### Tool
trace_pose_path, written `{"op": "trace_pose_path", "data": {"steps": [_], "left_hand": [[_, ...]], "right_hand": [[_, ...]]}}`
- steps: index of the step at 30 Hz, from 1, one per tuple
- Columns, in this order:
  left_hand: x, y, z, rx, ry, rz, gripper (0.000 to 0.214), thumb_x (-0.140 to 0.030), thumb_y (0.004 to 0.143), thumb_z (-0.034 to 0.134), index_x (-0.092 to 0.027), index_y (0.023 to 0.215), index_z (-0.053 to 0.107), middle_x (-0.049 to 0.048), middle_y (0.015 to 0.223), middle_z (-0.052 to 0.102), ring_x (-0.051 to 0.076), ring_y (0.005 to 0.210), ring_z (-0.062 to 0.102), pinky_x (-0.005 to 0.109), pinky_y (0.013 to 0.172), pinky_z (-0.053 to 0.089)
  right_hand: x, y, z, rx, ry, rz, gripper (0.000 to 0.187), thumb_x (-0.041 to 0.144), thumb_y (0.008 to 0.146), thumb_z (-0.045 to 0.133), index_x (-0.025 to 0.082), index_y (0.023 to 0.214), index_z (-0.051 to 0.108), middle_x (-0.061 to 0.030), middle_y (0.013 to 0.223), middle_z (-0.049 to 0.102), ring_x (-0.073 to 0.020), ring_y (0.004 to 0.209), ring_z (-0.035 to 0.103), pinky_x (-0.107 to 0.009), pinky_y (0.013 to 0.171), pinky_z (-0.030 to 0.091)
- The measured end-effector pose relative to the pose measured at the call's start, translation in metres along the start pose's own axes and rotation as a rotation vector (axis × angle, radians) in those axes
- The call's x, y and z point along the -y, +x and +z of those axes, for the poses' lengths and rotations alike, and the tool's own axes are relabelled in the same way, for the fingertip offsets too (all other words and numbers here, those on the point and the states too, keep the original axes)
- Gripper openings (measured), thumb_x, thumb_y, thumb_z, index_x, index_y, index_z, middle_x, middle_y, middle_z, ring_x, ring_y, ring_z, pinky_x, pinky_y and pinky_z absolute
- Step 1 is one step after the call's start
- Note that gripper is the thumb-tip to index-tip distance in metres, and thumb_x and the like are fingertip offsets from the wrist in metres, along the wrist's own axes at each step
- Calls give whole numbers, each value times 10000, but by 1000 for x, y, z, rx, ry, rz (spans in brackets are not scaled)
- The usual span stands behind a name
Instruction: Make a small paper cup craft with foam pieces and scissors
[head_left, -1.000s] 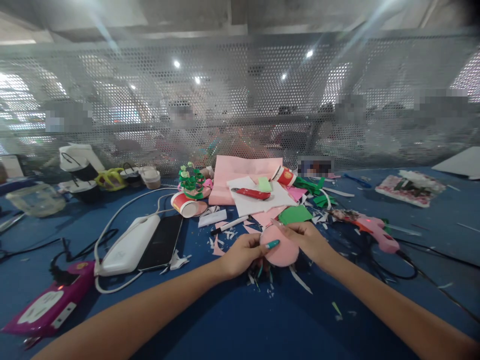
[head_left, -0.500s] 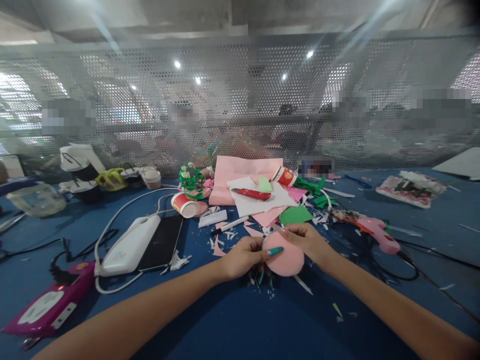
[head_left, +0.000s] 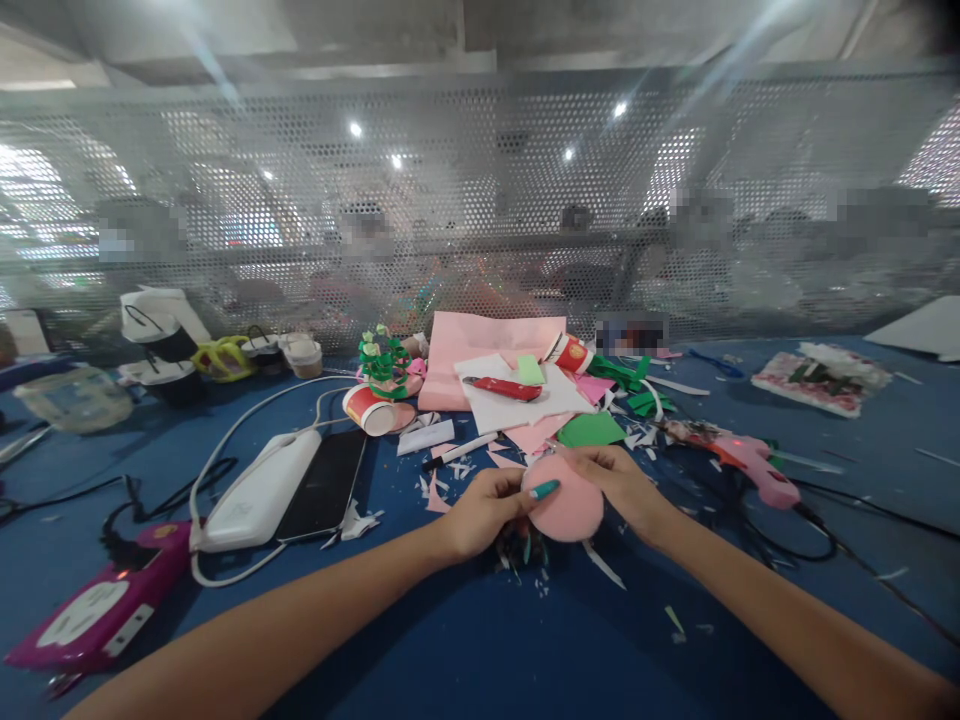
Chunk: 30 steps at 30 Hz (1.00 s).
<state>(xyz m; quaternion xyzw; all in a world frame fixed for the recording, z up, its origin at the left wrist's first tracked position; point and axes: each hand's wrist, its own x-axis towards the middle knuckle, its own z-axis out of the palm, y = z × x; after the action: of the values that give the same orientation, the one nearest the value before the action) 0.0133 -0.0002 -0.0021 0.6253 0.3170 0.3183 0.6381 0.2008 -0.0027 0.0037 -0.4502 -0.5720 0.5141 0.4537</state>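
A round pink foam disc (head_left: pixel 568 505) is held upright just above the blue table (head_left: pixel 450 640). My left hand (head_left: pixel 484 510) pinches its left edge, the thumb with a teal nail across its face. My right hand (head_left: pixel 619 482) grips the disc's upper right edge from behind. Small paper scraps (head_left: pixel 525 560) lie below the disc.
Behind the hands lie pink and white sheets (head_left: pixel 487 360) with a red cutter (head_left: pixel 501 387), green paper (head_left: pixel 590 430) and a pen (head_left: pixel 459 452). A pink glue gun (head_left: pixel 742 460) with a black cord sits right. A power bank (head_left: pixel 259 492), phone (head_left: pixel 324 484) and paper cup (head_left: pixel 367 408) are left.
The disc has been turned and shifted slightly between both hands, dipping lower right half a second ago and coming back up. Nothing else on the table moved.
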Motion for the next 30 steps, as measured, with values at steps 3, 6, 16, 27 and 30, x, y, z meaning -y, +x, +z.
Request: {"op": "trace_pose_path", "data": {"steps": [3,6,16,27,30], "left_hand": [[0,1,1,-53,-43,32,436,-525,666,703,-112,770,612,-8,614,547,75,487,466,228,496,358],[1,2,1,-55,-72,53,437,-513,647,725,-110,788,631,-1,633,565,85,506,491,230,502,369],[-6,0,4,-68,-56,19,459,-545,618,731,-118,742,616,0,608,586,86,474,509,218,471,377],[-1,1,1,-141,-146,-17,483,-593,620,700,-150,762,572,-2,538,597,140,463,585,195,382,293],[-1,1,1,-145,-122,2,485,-611,624,688,-154,726,564,-8,523,587,123,416,544,204,378,287]], "right_hand": [[-1,2,-3,17,-60,-47,545,690,629,631,149,568,591,4,534,493,-112,524,393,-250,483,304],[-4,3,-6,-8,-145,-118,546,689,662,604,153,558,598,8,514,478,-115,521,386,-254,476,306],[-5,2,-3,-52,-32,-83,524,678,634,641,164,553,572,-2,521,529,-126,498,462,-258,455,370],[3,-3,-1,122,-121,36,515,656,635,643,165,510,552,-17,400,566,-97,263,430,-219,282,303],[6,-5,1,168,-140,50,541,674,645,619,165,479,544,-15,379,558,-87,243,414,-208,259,271]]}}
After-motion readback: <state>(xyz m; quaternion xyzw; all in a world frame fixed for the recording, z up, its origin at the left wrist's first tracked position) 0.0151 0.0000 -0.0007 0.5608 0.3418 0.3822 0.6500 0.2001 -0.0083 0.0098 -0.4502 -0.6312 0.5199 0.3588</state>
